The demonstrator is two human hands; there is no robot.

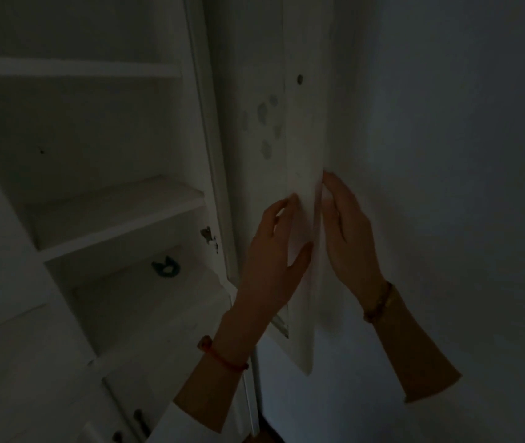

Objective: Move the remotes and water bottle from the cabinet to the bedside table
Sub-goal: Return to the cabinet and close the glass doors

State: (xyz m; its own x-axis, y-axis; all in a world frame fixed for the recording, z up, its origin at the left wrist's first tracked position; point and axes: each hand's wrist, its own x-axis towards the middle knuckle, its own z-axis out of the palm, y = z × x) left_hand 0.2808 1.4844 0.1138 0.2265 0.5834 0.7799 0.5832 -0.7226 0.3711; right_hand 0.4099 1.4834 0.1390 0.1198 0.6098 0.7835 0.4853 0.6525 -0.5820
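No remote and no water bottle shows anywhere in this dim view. The white cabinet (111, 219) fills the left, its shelves exposed. Its door (299, 129) stands swung out, seen almost edge-on in the middle. My left hand (270, 251) lies flat on the door's left face, fingers apart, with the thumb across the door's edge. My right hand (347, 231) presses flat against the door's right face, fingers straight. The door's edge sits between the two hands, and neither hand holds any loose object.
A small teal ring-shaped object (165, 266) lies on the lower shelf. A metal hinge (208, 236) sits on the cabinet frame. Drawer fronts with dark handles (139, 420) are at the bottom left. A plain wall (446, 155) fills the right.
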